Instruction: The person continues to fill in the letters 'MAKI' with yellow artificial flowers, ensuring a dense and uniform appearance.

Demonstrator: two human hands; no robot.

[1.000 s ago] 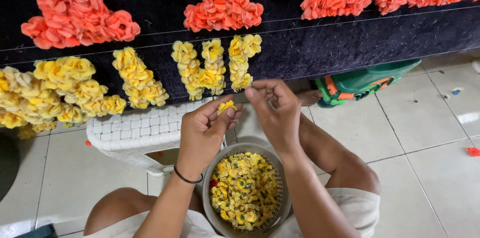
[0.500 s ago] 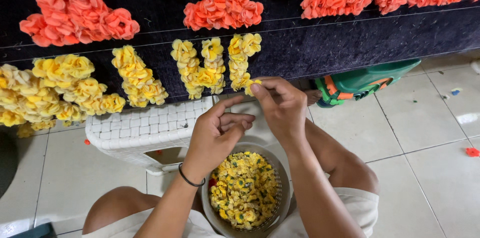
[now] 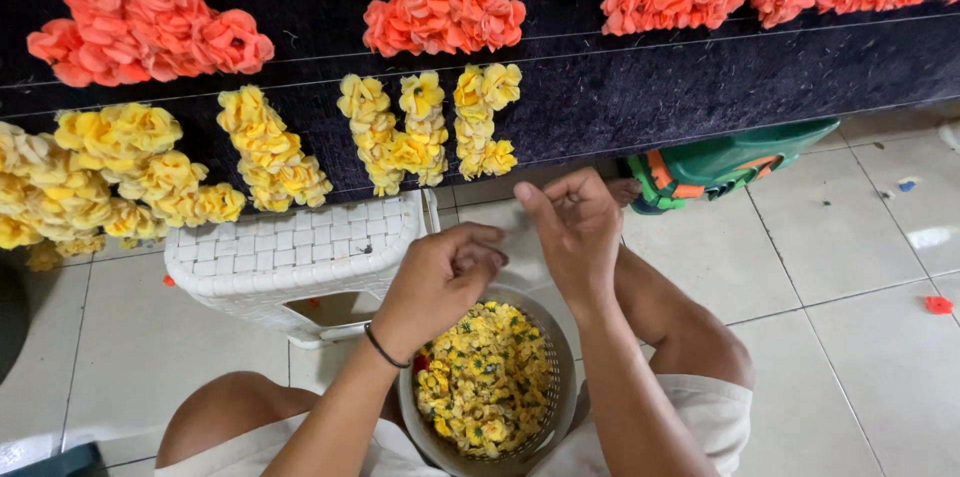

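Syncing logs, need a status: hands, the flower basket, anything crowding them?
Left hand and right hand together above basket of yellow flowers, fingers curled; contents not visible. White stool close on the left, not touching.

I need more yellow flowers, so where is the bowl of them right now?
In the head view, the round bowl of yellow flowers sits low at centre, between the person's knees, just below the left hand and beside the white woven stool.
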